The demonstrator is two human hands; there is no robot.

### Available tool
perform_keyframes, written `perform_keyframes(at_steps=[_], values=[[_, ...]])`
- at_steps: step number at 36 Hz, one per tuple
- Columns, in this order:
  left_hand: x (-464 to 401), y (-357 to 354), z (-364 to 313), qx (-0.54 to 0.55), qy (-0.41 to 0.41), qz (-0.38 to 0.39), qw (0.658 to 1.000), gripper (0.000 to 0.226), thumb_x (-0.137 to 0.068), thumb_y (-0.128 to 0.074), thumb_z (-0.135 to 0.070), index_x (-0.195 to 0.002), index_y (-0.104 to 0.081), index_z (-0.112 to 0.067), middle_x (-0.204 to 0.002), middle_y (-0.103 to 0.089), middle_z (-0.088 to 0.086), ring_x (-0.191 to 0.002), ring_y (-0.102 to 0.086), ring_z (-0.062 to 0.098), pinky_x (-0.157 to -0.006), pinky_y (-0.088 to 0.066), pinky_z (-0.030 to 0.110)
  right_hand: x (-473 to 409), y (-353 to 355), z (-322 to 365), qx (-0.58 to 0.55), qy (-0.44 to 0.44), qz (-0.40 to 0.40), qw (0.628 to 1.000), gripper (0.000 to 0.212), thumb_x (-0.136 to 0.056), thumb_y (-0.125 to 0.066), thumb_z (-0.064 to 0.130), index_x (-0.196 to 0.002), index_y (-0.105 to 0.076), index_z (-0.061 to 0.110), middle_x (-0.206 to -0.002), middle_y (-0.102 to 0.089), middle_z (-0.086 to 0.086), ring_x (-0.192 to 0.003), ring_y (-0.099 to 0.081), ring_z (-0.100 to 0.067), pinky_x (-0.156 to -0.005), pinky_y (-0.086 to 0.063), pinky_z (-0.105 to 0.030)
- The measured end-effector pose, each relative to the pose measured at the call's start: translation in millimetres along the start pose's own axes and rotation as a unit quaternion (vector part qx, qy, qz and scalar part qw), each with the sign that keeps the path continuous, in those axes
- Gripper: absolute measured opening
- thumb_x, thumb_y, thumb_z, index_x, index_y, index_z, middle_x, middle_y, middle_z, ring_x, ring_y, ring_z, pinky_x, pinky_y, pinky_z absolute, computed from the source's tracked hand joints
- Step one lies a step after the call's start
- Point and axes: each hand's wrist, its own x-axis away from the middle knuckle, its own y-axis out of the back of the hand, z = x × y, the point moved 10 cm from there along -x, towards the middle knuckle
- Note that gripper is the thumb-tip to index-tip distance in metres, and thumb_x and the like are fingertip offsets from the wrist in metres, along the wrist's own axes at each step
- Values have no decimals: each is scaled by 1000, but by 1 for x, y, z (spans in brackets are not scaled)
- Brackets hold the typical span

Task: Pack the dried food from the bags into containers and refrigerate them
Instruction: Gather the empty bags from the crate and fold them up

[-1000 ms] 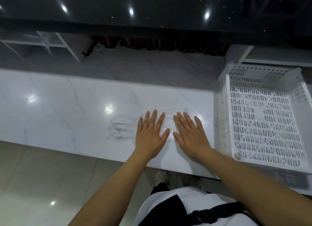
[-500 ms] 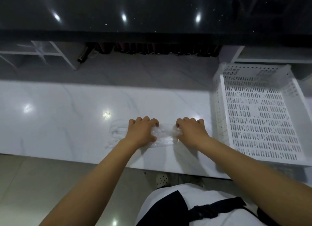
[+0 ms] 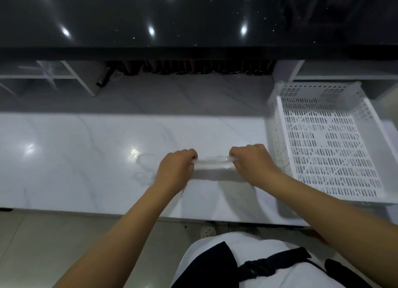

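A clear plastic bag, folded into a narrow strip, stretches between my two hands a little above the white marble counter. My left hand grips its left end with curled fingers. The right end is pinched in my right hand, fingers curled too. More crumpled clear plastic lies flat on the counter just left of my left hand. I see no dried food and no container.
A white perforated plastic basket stands on the counter at the right, close to my right hand. At the back, a dark shelf overhangs a row of dark bottles. White shelf frames stand back left and back right.
My hands were flat on the bag, then curled round it. They have since moved apart and lifted, pulling the bag into a taut strip.
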Motion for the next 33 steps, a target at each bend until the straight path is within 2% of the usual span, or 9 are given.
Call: perform_keyframes(at_steps=[4, 6, 9, 11, 13, 17, 25, 29, 33], values=[[8, 46, -4, -17, -37, -202, 979, 35, -78, -69, 11, -107, -72, -9, -81, -72, 5, -79, -66, 28, -81, -50, 41, 23, 56, 13, -5, 83, -273, 958, 29, -68, -67, -7, -86, -74, 15, -82, -72, 0, -85, -67, -29, -88, -47, -48], [13, 50, -3, -28, -49, -243, 968, 45, -77, -68, 14, -116, -72, -8, -84, -72, 7, -85, -66, 28, -85, -52, 43, 32, 61, 15, 5, 100, -316, 943, 34, -68, -64, -9, -89, -76, 15, -87, -73, 0, -88, -67, -29, -89, -47, -52], [12, 11, 8, -43, -37, -135, 989, 49, -84, -62, 12, -127, -68, -9, -121, -70, 15, -124, -57, 39, -110, -40, 50, 40, 40, 19, 27, 112, -277, 954, 33, -65, -72, -8, -89, -78, 15, -87, -73, -4, -86, -68, -32, -88, -47, -53], [23, -28, 15, -63, 7, -11, 998, 67, -89, -51, 7, -150, -45, -18, -157, -40, 14, -150, -24, 36, -125, -14, 46, 48, 15, 24, 44, 114, -217, 969, 35, -58, -80, -6, -87, -78, 14, -85, -72, -6, -82, -68, -33, -88, -46, -50], [39, -48, 12, -54, 12, 19, 998, 78, -87, -49, 2, -158, -26, -23, -167, -15, 11, -155, -4, 31, -126, 1, 42, 56, -7, 30, 58, 117, -158, 979, 35, -56, -84, 1, -87, -77, 15, -84, -70, -5, -80, -67, -31, -89, -39, -45], [63, -65, -18, 1, -46, 12, 999, 71, -95, -39, -27, -160, -13, -28, -169, 1, 1, -155, 9, 23, -125, 9, 38, 66, -35, 39, 69, 126, -66, 987, 28, -64, -84, 15, -90, -76, 19, -85, -67, -2, -80, -63, -27, -89, -38, -46], [57, -97, -9, 23, 16, 66, 997, 66, -100, -1, -56, -160, -17, -32, -168, -6, -9, -155, 8, 14, -126, 6, 38, 75, -17, 60, 16, 207, -25, 978, 15, -69, -80, 16, -83, -74, 18, -81, -67, 2, -82, -65, -24, -85, -50, -47], [56, -84, -11, 147, -19, 59, 987, 59, -98, -25, -34, -155, -35, -24, -164, -28, 0, -152, -19, 15, -123, -2, 25, 58, 11, 49, -104, 179, -9, 978, 18, -73, -77, 9, -89, -76, 17, -88, -68, 2, -91, -63, -24, -92, -41, -44], [72, -71, 6, 249, 48, -9, 967, 80, -79, -55, -5, -148, -27, -35, -150, -34, -6, -128, -47, 12, -97, -42, 21, 37, 30, 48, -213, 152, 43, 964, 16, -80, -71, 4, -93, -76, 14, -92, -71, 3, -87, -63, -21, -85, -48, -40]])
